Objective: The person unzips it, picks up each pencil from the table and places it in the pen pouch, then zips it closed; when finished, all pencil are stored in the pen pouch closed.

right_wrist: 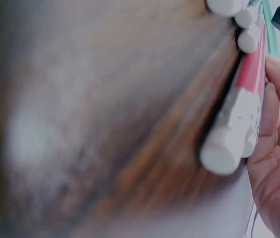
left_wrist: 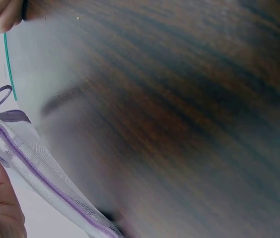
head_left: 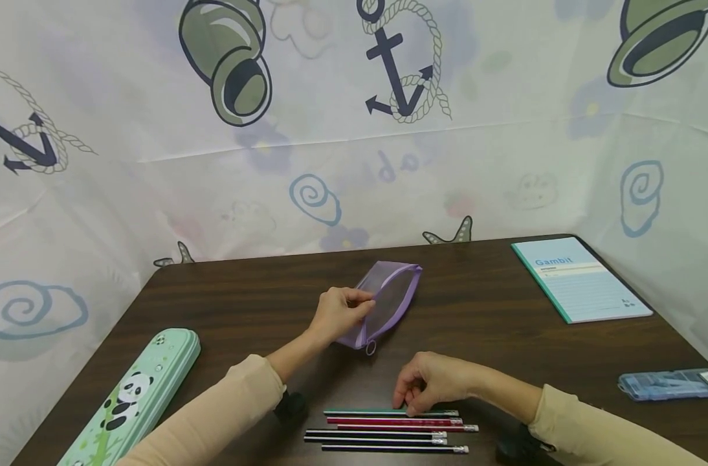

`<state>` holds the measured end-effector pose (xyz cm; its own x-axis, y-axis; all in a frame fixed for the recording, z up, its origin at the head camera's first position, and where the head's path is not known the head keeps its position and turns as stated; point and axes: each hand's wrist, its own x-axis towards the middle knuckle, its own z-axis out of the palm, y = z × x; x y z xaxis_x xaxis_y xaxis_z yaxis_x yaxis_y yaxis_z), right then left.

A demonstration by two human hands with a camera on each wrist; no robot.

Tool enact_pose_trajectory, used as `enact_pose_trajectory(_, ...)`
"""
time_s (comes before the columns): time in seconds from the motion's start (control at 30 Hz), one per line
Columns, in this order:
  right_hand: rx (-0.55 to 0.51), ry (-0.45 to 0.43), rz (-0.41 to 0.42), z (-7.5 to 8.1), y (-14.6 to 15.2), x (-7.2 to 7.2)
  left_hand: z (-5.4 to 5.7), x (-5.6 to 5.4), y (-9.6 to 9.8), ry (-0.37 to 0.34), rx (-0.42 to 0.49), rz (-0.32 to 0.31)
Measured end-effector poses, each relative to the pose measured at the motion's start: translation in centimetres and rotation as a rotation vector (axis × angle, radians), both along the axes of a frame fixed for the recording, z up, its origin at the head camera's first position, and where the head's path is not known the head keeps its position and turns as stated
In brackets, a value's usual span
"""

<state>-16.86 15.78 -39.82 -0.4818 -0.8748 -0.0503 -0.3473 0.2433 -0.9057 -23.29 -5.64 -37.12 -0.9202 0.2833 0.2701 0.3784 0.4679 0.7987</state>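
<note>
My left hand (head_left: 341, 314) pinches the near edge of a purple mesh zip pouch (head_left: 391, 301), whose mouth gapes to the right. In the left wrist view the pouch (left_wrist: 45, 171) appears beside the left fingers. Several pencils lie side by side near the table's front: a green pencil (head_left: 365, 412) farthest back, then red pencils (head_left: 383, 421) and black pencils (head_left: 377, 440). My right hand (head_left: 432, 382) has its thumb and forefinger on the green pencil, toward its eraser end. White eraser ends (right_wrist: 222, 151) loom close in the right wrist view.
A mint pencil case (head_left: 138, 401) with a panda stands at the left. On the right lie a notebook (head_left: 581, 278) at the back and a blue translucent case (head_left: 671, 384) nearer. A printed white cloth (head_left: 342, 155) hangs around the dark wooden table (head_left: 261, 285).
</note>
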Motion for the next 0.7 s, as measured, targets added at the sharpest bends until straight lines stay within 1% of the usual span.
enact_pose_trajectory(0.17,0.045,0.041,-0.044,0.3,-0.6,0.3,0.0,0.0,0.1,-0.009,0.002,0.0)
enact_pose_trajectory(0.33,0.103,0.133,-0.062,0.6,-1.0,0.5,-0.1,-0.2,0.1,-0.002,-0.002,-0.001)
enact_pose_trajectory(0.4,0.114,0.158,-0.064,0.7,-1.1,0.6,-0.1,-0.2,0.1,-0.012,0.007,-0.002)
enact_pose_trajectory(0.57,0.103,0.175,-0.054,0.7,-1.1,0.6,-0.1,-0.2,0.0,-0.045,0.027,0.002)
enact_pose_trajectory(0.7,0.117,0.21,-0.049,0.6,-1.3,0.6,-0.2,-0.2,-0.1,-0.045,0.026,0.007)
